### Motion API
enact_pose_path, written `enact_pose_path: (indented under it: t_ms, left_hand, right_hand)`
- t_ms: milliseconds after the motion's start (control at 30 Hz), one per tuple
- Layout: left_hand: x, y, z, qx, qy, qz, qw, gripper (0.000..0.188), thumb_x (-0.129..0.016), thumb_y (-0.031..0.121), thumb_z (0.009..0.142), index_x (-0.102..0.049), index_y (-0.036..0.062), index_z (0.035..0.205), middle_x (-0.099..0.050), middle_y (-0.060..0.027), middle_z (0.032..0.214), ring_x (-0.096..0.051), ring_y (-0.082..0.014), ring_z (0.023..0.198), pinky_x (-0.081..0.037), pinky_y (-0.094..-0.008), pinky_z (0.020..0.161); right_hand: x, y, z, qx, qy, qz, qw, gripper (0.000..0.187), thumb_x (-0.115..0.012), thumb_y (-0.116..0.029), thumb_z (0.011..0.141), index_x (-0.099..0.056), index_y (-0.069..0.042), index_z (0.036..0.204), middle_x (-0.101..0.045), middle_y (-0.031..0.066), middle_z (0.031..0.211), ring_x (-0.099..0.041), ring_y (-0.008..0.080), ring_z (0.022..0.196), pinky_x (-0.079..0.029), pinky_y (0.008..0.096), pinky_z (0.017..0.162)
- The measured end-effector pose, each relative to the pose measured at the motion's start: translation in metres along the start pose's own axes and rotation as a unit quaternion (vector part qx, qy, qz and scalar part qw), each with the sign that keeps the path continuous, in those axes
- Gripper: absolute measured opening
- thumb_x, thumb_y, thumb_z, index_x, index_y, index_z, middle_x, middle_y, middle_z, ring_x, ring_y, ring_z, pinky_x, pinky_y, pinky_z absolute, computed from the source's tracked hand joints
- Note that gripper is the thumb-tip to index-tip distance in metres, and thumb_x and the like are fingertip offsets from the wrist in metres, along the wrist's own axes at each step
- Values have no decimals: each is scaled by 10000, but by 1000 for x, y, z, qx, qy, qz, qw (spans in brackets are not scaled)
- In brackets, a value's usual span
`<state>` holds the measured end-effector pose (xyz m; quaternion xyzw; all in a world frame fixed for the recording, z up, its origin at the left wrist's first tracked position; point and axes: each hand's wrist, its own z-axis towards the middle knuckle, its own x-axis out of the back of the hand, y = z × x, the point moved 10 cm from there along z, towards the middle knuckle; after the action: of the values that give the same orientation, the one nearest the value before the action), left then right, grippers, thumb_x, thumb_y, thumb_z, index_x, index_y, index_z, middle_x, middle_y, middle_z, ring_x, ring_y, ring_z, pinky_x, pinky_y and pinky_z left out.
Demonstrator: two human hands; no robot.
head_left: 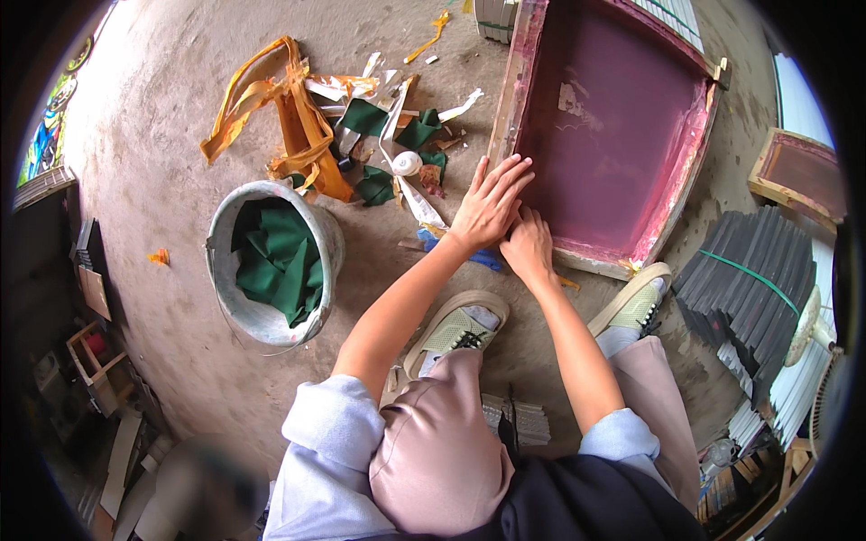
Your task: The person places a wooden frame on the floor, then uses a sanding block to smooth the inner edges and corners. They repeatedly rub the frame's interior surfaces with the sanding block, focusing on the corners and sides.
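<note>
A wooden frame with a purple mesh (613, 135), like a screen-printing frame, lies tilted on the floor in front of me. My left hand (490, 206) rests at its near left corner, fingers stretched out and reaching over the wooden edge. Just right of it and lower, my right hand (529, 245) has its fingers curled in at the same corner. The left hand partly covers those fingertips, so what they hold, if anything, is hidden. Beneath my hands, a crumpled blue scrap (484, 260) lies on the concrete.
A grey bucket (336, 261) holding dark green cloth pieces (280, 261) stands at left. Beyond it lie orange plastic strips (302, 135), green scraps and a white round lid (407, 163). A strapped stack of dark strips (749, 288) and a fan (806, 326) are at right.
</note>
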<state>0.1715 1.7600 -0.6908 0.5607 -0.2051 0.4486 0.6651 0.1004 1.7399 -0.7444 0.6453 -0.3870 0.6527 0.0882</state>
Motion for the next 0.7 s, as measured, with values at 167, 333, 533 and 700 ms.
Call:
enact_pose_path:
  t_ms: [167, 333, 533, 700]
  left_hand:
    - [5, -7, -5, 0, 32, -79, 996, 507, -524, 137, 834, -439, 79, 1330, -399, -73, 1408, -308, -246, 1360, -110, -509, 1139]
    - [4, -8, -4, 2, 39, -87, 995, 489, -518, 149, 846, -448, 83, 1325, -425, -74, 1384, -318, -251, 1354, -115, -511, 1136]
    - [3, -5, -3, -2, 34, -43, 999, 480, -533, 142, 818, -481, 88, 1292, -464, -67, 1340, -334, -245, 1346, -122, -509, 1135]
    - [4, -2, -5, -6, 34, -3, 999, 448, -543, 147, 799, -524, 94, 1243, -499, -63, 1295, -345, -237, 1340, -118, -515, 1134]
  right_hand:
    - [-3, -8, 3, 21, -59, 23, 998, 278, -632, -122, 694, -616, -26, 954, -618, 135, 965, -581, 323, 882, -512, 434, 763]
    - [6, -13, 3, 94, 4, 68, 993, 217, -623, -99, 688, -638, -29, 893, -652, 114, 937, -620, 307, 849, -532, 408, 733]
    - [10, -15, 0, 157, 55, 98, 981, 229, -617, -56, 629, -644, -18, 854, -653, 126, 823, -638, 303, 788, -532, 409, 705]
    - [13, -26, 1, 257, 58, 53, 963, 138, -601, -42, 588, -623, -6, 719, -623, 122, 701, -628, 288, 731, -514, 409, 640]
